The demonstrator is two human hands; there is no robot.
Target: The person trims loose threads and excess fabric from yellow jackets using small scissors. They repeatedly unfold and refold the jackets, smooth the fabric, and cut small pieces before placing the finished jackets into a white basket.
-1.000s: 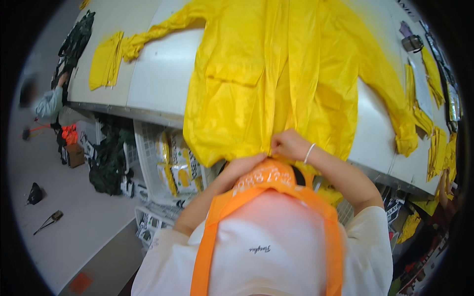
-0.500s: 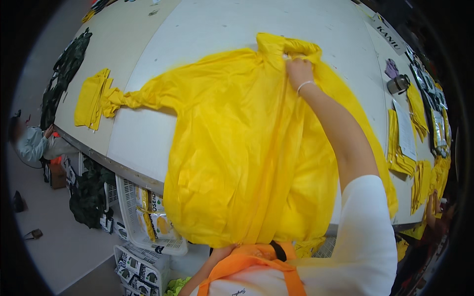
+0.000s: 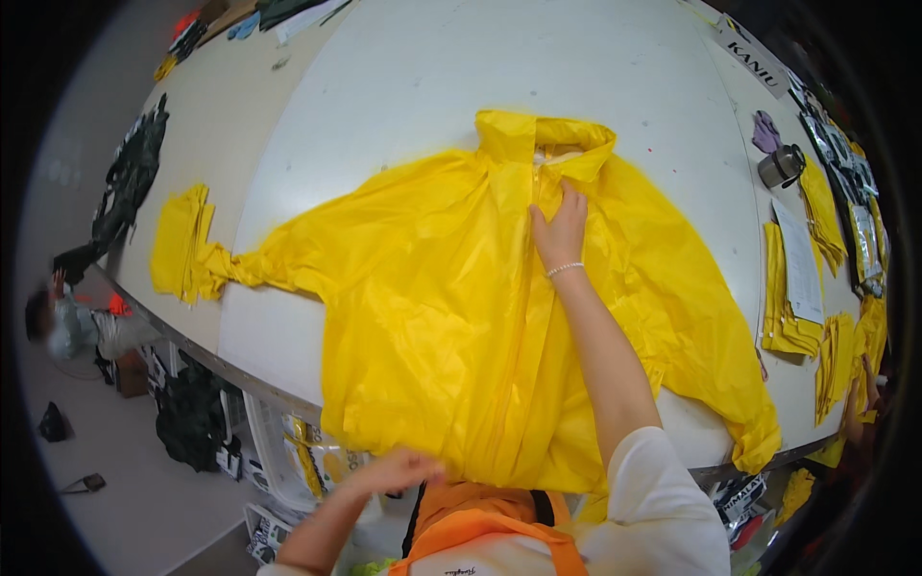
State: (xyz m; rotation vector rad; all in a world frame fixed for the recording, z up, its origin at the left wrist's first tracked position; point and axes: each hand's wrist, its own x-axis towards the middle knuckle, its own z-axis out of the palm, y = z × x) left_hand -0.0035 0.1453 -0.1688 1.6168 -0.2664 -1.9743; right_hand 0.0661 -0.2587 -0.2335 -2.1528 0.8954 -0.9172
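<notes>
Lying at the bench's [image 3: 384, 86] left, some folded yellow pieces [image 3: 178, 240] are sitting right by the bunched cuff [image 3: 230, 269] of a glossy yellow jacket [image 3: 413, 317], which is spreading front-up across the middle, its hem reaching the near edge. The left hand [image 3: 408, 468] is blurring at that hem, fingers curling; I can't tell whether its grip is holding cloth. Creases are running down the front, and the collar [image 3: 504, 134] is pointing away, showing something paler inside. Below it, the right hand [image 3: 562, 230] is hovering or resting, its grip parting thumb from fingers. Farther right, the other sleeve [image 3: 749, 422] is slanting nearward, wrinkling.
</notes>
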